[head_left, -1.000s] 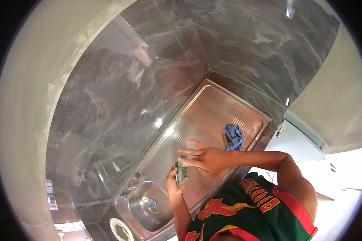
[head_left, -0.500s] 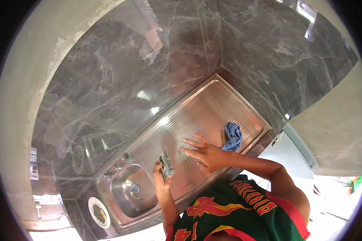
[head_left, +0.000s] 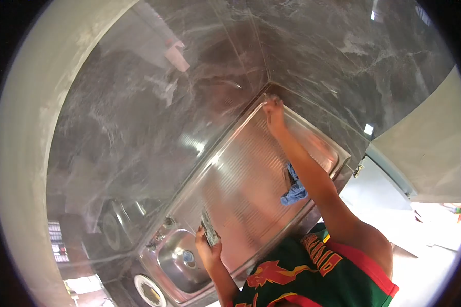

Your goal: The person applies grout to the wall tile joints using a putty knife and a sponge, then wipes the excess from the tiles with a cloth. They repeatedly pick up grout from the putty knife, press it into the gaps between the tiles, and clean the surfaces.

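Observation:
My left hand (head_left: 207, 249) grips a flat, grey, smeared piece (head_left: 210, 231) above the front of the steel sink unit (head_left: 251, 148), close to the bowl. What the piece is made of I cannot make out. Far off at the unit's back corner, my right hand (head_left: 274, 110) reaches up to the rim where it meets the tiled walls. Its fingers are bunched and bent against the edge; anything between them is too small to see. A crumpled blue cloth (head_left: 295, 193) lies on the ribbed drainer beneath my right forearm, which partly covers it.
The sink bowl (head_left: 182, 263) with its drain is at the lower left, taps (head_left: 165, 227) behind it. Beside it stands a round white-rimmed container (head_left: 149, 290). Dark marble-look tiles (head_left: 138, 112) rise behind. A pale cabinet door (head_left: 381, 179) hangs at the right.
My right hand has moved from above the drainer's middle up to the far corner of the unit, its fingers now bunched. My left hand still holds the grey piece. The view has shifted slightly.

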`<state>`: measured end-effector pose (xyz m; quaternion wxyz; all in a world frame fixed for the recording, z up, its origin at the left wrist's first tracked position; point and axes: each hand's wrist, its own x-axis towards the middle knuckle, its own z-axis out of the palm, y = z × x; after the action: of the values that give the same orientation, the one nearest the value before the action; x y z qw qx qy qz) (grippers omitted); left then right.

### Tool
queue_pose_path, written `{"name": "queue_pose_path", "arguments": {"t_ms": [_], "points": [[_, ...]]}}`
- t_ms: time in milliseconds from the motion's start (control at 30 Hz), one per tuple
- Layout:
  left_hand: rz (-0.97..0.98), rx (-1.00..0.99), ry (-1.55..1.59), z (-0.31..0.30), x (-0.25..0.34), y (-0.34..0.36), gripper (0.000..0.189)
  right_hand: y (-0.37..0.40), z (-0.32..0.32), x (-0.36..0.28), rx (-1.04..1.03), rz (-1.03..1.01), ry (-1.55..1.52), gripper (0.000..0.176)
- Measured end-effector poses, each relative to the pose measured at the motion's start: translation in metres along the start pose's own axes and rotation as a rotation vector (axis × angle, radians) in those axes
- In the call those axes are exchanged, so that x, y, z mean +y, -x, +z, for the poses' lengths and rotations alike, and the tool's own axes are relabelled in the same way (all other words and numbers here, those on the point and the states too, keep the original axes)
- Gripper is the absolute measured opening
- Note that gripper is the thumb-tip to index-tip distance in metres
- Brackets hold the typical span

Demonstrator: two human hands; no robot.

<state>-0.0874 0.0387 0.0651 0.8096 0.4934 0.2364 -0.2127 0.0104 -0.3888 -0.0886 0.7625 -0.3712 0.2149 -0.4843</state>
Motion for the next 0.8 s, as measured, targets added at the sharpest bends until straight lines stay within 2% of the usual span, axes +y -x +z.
{"name": "queue_pose_path", "arguments": {"t_ms": [33, 67, 133, 200, 267, 333, 400, 533, 600, 633, 767, 800], "points": [[0.005, -0.008, -0.021, -0.003, 0.001, -0.003, 0.011, -0.037, -0.015, 0.021, -0.074, -0.14, 0.021, 0.009], [-0.002, -0.008, -0.028, -0.008, 0.002, -0.005, 0.012, -0.055, -0.008, 0.017, -0.057, -0.144, 0.01, 0.009], [-0.007, -0.01, -0.042, -0.014, 0.004, -0.009, 0.014, -0.079, 0.012, 0.001, 0.428, 0.208, -0.429, 0.013], [0.001, 0.098, 0.013, -0.015, 0.006, -0.015, 0.015, -0.095, 0.012, 0.008, 0.397, 0.223, -0.476, 0.013], [-0.049, 0.099, 0.053, -0.023, 0.009, -0.024, 0.015, -0.106, 0.015, 0.014, 0.359, 0.24, -0.517, 0.015], [-0.107, 0.115, 0.1, -0.019, 0.008, -0.033, 0.016, -0.107, 0.019, 0.017, 0.469, 0.234, -0.555, 0.016], [-0.055, 0.17, 0.077, -0.011, 0.006, -0.033, 0.016, -0.108, 0.023, 0.019, 0.518, 0.263, -0.535, 0.016], [-0.037, 0.151, 0.06, -0.01, 0.005, -0.037, 0.015, -0.113, 0.026, 0.025, 0.513, 0.198, -0.504, 0.017], [-0.106, 0.174, 0.129, -0.011, 0.007, -0.038, 0.015, -0.113, 0.023, 0.031, 0.498, 0.155, -0.488, 0.018], [-0.073, 0.218, 0.108, -0.014, 0.005, -0.04, 0.014, -0.113, 0.024, 0.032, 0.489, 0.155, -0.477, 0.018], [-0.1, 0.194, 0.097, -0.032, 0.008, -0.043, 0.014, -0.111, 0.034, 0.02, 0.498, 0.225, -0.453, 0.023], [-0.116, 0.107, 0.074, -0.046, 0.007, -0.046, 0.009, -0.108, 0.04, 0.013, 0.498, 0.223, -0.459, 0.023]]}}
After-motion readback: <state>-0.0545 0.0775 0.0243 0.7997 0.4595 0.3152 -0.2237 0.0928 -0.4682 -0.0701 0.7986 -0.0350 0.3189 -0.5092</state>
